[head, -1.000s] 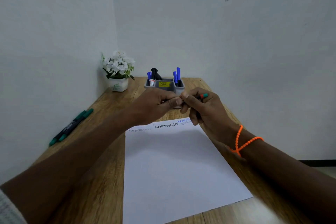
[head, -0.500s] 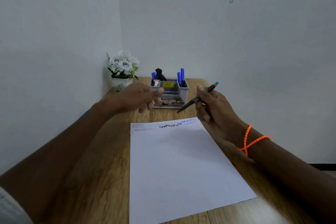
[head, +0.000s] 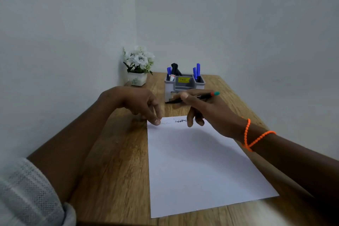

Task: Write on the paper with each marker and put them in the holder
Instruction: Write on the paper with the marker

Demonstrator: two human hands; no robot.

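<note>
Paper point(head: 198, 167) lies flat on the table point(head: 113, 170). Left hand point(head: 139, 104), fingers loosely spread and holding nothing, touches its far corner; too light a press may let the sheet slide. Right hand point(head: 205, 110) pinches the green-ended marker point(head: 200, 96), uncapped, near the holder point(head: 183, 84); its tip could smear.

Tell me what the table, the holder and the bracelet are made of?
Table: looks like wood or a wood-look laminate, with brown grain streaks and plank seams and a dull sheen.
Holder: likely grey plastic, smooth and matt, with moulded compartments and a yellow sticker.
Bracelet: small bright orange beads on a string, probably plastic, though that is hard to tell.
</note>
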